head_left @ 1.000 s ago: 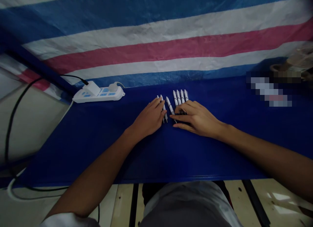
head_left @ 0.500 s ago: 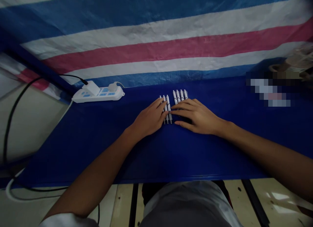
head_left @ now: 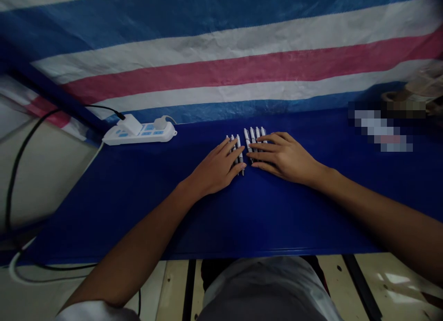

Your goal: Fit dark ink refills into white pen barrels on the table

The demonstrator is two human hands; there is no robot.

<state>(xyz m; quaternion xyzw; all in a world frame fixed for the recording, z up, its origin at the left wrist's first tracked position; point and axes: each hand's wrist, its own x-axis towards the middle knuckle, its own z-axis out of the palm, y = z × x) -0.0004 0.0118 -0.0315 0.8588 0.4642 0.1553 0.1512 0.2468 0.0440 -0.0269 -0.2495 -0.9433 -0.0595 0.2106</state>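
Several white pens (head_left: 246, 135) lie side by side in a row on the blue table (head_left: 138, 196), tips toward me. My left hand (head_left: 216, 169) lies flat on the left group of pens, fingers spread over them. Flat on the right group rests my right hand (head_left: 285, 157), its fingertips touching the pens' lower halves. Neither hand grips a pen. The two groups sit close together, and only the far ends of the pens show above my fingers.
A white power strip (head_left: 140, 132) with a plugged-in adapter lies at the table's back left, and its black cable (head_left: 20, 159) loops off the left side. A striped tarp (head_left: 221, 58) hangs behind. A blurred object (head_left: 384, 127) sits at the far right.
The loose slanted pen has been pushed straight against the left group, and that group has slid right toward the other pens. My right hand has moved up and right onto the right group.
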